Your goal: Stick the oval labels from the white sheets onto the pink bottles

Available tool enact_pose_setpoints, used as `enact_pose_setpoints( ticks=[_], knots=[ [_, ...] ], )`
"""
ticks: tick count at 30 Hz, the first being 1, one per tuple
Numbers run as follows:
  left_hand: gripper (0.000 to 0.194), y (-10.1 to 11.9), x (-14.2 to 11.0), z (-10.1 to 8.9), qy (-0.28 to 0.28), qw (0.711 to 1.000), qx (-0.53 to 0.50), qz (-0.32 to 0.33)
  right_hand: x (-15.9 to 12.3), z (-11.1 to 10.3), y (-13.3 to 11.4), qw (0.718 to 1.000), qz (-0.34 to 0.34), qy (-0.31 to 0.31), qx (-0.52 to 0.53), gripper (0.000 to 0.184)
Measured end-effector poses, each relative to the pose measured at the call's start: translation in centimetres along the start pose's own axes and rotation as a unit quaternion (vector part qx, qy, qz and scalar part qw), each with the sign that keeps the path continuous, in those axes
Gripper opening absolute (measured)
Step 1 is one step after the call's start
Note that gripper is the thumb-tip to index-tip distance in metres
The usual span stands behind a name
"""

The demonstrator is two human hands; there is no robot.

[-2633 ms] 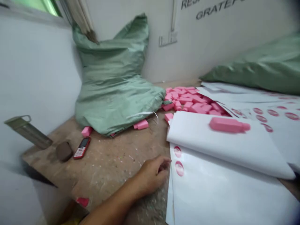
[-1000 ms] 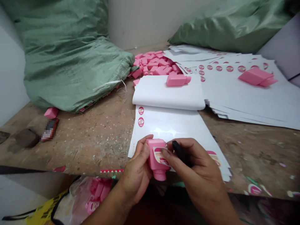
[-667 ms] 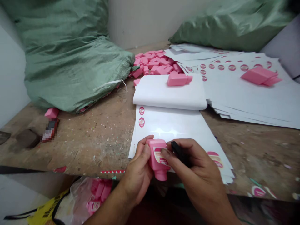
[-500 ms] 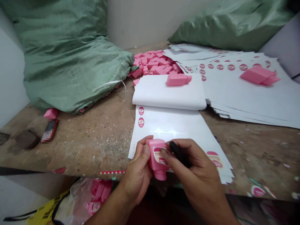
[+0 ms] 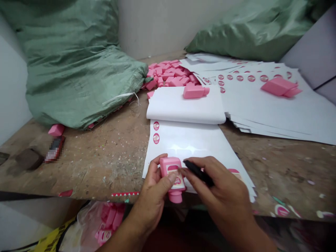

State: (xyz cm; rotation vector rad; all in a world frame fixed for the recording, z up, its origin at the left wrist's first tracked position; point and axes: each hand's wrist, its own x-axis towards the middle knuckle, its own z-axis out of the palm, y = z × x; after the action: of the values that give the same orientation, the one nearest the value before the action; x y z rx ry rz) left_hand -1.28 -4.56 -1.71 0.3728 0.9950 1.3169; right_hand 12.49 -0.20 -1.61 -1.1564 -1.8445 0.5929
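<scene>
My left hand (image 5: 153, 196) is closed around a small pink plastic bottle (image 5: 169, 161), neck pointing down toward me, with its thumb lying on the label (image 5: 179, 181) on the bottle's front. A slim black pen-like tool (image 5: 197, 172) is gripped in my right hand (image 5: 225, 192); its exact kind cannot be made out. The right fingertips are at the bottle's right edge by the label. Below both hands lies a white sticker sheet (image 5: 189, 138) with small round pink stickers at its left, its far part folded over. Another pink bottle (image 5: 194, 92) rests on that fold.
A heap of pink bottles (image 5: 170, 72) lies at the back beside a green sack (image 5: 86, 84). More sticker sheets (image 5: 275, 115) with pink bottles (image 5: 280, 87) are at right. A phone (image 5: 54, 148) lies left. Below the table edge hangs a plastic bag (image 5: 88, 224) with bottles.
Both hands have come into view since the earliest frame, with the bottle and black tool. Lately my left thumb has moved onto the label, the bottle has turned, and my right fingers have drawn back slightly.
</scene>
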Motion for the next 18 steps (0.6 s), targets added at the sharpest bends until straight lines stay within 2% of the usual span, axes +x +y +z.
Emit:
enact_pose_setpoints(
  ticks=[2,4,10,15,18],
  knots=[
    [0.053,0.1,-0.1,-0.1,0.009,1.0,0.004,-0.013,0.4,-0.4,0.0,0.993,0.083,-0.031,0.074,0.01],
    [0.056,0.2,-0.3,-0.2,0.003,1.0,0.015,-0.023,0.7,-0.4,-0.2,0.974,0.153,-0.062,0.156,0.013],
    [0.074,1.1,-1.2,-0.6,-0.044,0.997,0.044,-0.052,1.2,0.2,-0.6,0.919,0.216,-0.143,0.297,0.021],
    [0.082,1.8,-1.7,-1.3,-0.088,0.991,0.006,-0.105,0.9,0.4,-0.3,0.899,0.245,-0.13,0.339,0.023],
    [0.078,1.9,-1.9,-1.7,-0.102,0.988,-0.025,-0.117,0.7,0.2,0.1,0.902,0.247,-0.084,0.344,0.023]
  ],
)
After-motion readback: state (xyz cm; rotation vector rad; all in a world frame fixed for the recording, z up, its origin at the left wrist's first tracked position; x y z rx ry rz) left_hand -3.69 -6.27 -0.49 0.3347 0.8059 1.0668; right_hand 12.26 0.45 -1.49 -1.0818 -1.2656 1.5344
